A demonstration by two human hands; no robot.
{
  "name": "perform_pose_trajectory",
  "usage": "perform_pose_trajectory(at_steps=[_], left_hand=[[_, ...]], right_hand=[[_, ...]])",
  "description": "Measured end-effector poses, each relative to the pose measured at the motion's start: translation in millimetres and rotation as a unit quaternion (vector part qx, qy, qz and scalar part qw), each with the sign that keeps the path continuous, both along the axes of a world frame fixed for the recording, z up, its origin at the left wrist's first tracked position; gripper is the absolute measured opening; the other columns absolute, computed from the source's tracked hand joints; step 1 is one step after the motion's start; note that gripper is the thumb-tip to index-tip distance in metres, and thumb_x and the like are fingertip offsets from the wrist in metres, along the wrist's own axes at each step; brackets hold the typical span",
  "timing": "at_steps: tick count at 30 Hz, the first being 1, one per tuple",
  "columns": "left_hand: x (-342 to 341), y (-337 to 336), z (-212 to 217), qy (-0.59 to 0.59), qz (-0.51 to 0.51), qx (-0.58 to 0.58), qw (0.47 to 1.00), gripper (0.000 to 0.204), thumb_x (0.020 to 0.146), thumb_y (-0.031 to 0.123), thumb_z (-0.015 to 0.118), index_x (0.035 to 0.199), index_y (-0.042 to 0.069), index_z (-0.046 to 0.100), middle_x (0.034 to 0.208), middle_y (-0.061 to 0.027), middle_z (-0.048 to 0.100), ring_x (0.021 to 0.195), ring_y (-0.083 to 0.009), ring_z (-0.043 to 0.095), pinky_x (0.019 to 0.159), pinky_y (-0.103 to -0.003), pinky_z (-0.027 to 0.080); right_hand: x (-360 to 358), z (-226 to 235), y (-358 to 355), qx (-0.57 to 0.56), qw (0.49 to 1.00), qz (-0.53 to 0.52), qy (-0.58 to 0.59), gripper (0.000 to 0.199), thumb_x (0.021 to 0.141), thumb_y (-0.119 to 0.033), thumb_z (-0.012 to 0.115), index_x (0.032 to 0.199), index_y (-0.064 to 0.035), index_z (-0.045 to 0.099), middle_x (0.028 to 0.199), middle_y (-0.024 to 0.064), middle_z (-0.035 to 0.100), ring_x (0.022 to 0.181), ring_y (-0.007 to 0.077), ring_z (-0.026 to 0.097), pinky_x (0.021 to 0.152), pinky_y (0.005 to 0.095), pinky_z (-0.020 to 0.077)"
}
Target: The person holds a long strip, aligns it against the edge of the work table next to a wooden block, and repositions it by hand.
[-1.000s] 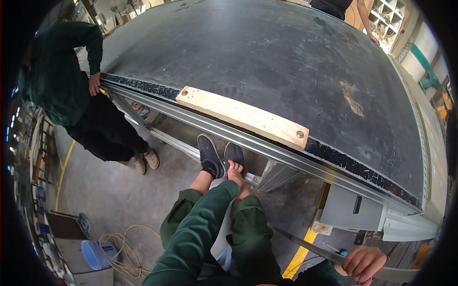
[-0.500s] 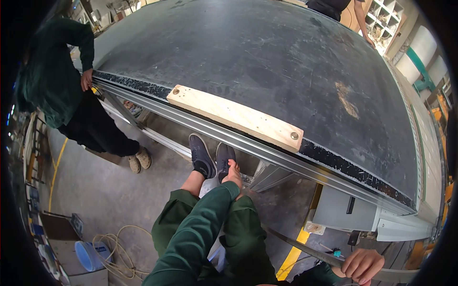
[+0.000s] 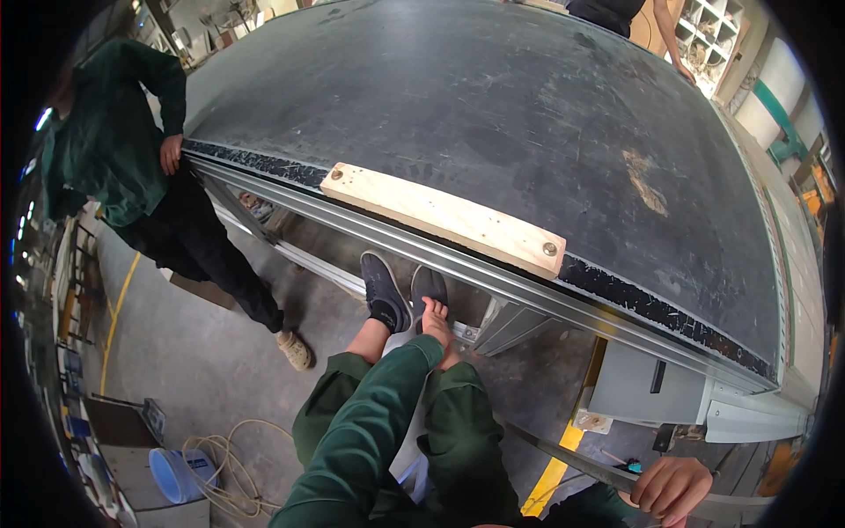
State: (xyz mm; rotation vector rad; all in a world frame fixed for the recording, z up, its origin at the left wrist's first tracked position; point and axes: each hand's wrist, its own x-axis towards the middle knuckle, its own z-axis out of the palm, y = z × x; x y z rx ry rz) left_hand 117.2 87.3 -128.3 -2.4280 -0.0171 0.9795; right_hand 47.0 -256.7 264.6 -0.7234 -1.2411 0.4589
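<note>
My left hand (image 3: 435, 321), at the end of a green sleeve, reaches down between my knees to my right ankle, just above the dark shoe (image 3: 429, 286). Its fingers are apart and appear to rest against the ankle or shoe; the palm is hidden. At the lower right, my right hand (image 3: 673, 491) is closed around a curved grey flat bar (image 3: 563, 458). Ahead of my feet, a pale wooden block (image 3: 444, 216) with a bolt at each end lies along the near edge of a large dark tabletop (image 3: 458, 97).
A person in green (image 3: 132, 150) stands at the left, one hand on the table edge. Another person's arm (image 3: 669, 40) touches the far right edge. A blue bucket (image 3: 180, 475) and looped hose (image 3: 233, 471) are on the lower left. A grey box (image 3: 647, 387) sits under the table.
The view has shifted slightly, so the table and block appear a little farther right. The person at the left has changed stance, with one shoe now showing. My hands keep their places.
</note>
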Motion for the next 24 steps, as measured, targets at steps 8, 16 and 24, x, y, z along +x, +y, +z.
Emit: perform_pose_trajectory(at_steps=[8,16,24], left_hand=[[-1,2,-33,-0.055,-0.143,0.105,0.982,0.053,0.091,0.041,0.032,0.135,0.014,0.040,0.137,-0.0012,0.040,0.128,-0.0251,0.029,0.099,-0.062,0.014],[-12,-1,12,-0.134,-0.125,0.017,0.983,0.040,0.088,0.024,0.040,0.125,0.016,0.053,0.126,-0.0025,0.045,0.121,-0.0292,0.032,0.098,-0.060,0.018],[-9,-2,-9,-0.105,-0.107,0.042,0.988,0.043,0.086,0.026,0.044,0.127,0.017,0.051,0.128,-0.0007,0.043,0.122,-0.0280,0.031,0.097,-0.062,0.017]], right_hand=[[3,2,-12,-0.005,0.998,0.057,-0.013,0.021,0.082,-0.021,0.068,0.086,-0.0036,0.057,0.065,0.0059,0.053,0.052,0.0161,0.052,0.047,0.0292,0.0422],[8,0,-9,-0.005,0.997,0.069,-0.025,0.020,0.081,-0.021,0.068,0.086,-0.0044,0.058,0.067,0.0059,0.055,0.052,0.0166,0.053,0.049,0.0285,0.0437],[7,-1,-10,-0.008,0.998,0.060,-0.008,0.020,0.080,-0.021,0.069,0.085,-0.0044,0.058,0.067,0.0057,0.055,0.051,0.0163,0.053,0.048,0.0290,0.0435]])
